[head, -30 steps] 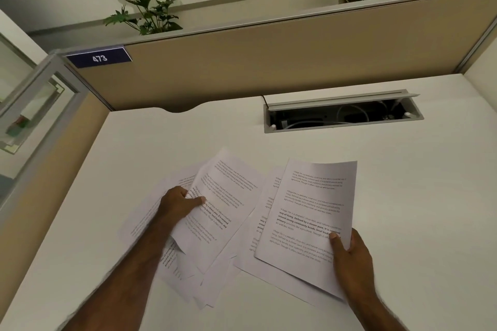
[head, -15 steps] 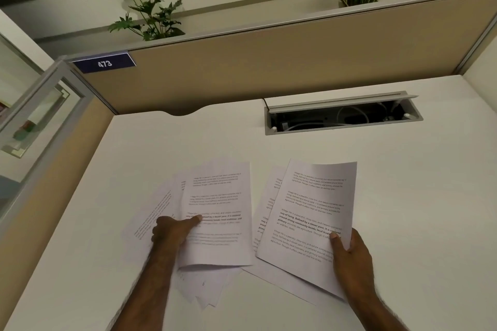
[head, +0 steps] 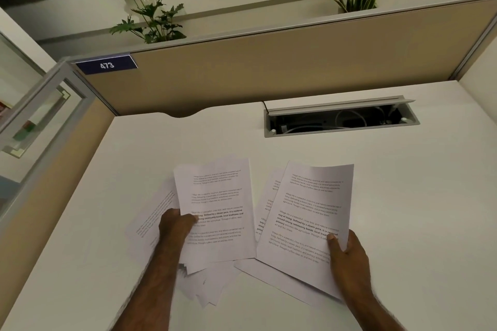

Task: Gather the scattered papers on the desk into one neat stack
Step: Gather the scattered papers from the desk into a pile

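Single head-worn wide-angle view, looking forward and steeply down, sitting close over the desk, taking in the partition behind it

Left hand: pinching the left edge of a printed sheet, thumb on top.
Right hand: gripping the lower right corner of another sheet.
Loose papers: fanned beneath both, at 6 o'clock on the tabletop.
Cable tray: open, at 1 o'clock.
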Demonstrator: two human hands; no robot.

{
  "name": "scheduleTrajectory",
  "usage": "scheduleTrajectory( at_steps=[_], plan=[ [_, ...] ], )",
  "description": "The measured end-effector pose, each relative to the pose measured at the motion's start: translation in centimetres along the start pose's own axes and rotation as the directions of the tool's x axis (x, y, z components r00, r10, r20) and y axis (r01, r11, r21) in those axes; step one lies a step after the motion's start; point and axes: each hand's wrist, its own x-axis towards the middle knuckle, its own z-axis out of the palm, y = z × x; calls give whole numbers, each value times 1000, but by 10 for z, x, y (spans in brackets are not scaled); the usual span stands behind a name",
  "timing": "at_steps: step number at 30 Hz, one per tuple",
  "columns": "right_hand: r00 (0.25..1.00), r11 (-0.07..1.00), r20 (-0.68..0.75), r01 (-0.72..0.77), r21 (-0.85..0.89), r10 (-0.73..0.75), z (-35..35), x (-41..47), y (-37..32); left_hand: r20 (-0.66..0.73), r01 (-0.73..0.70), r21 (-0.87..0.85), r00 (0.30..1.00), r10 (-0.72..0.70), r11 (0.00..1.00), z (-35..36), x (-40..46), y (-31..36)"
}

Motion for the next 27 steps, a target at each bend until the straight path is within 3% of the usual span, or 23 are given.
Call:
scheduleTrajectory(
  at_steps=[7,13,20,27],
  plan=[
    [999,996,37,-39,81,36,-2,1,-4,-52,-292,3,955,291,957,-8,-14,14],
    [980,944,153,-169,284,129,-14,5,-10,-94,-424,-152,906,414,893,-46,-34,32],
    [951,892,293,-219,396,103,-21,1,-13,13,-382,-430,903,429,818,-75,-66,48],
    [916,867,400,-222,445,29,-22,-4,-26,181,-314,-627,831,526,713,-54,-100,64]
  ],
)
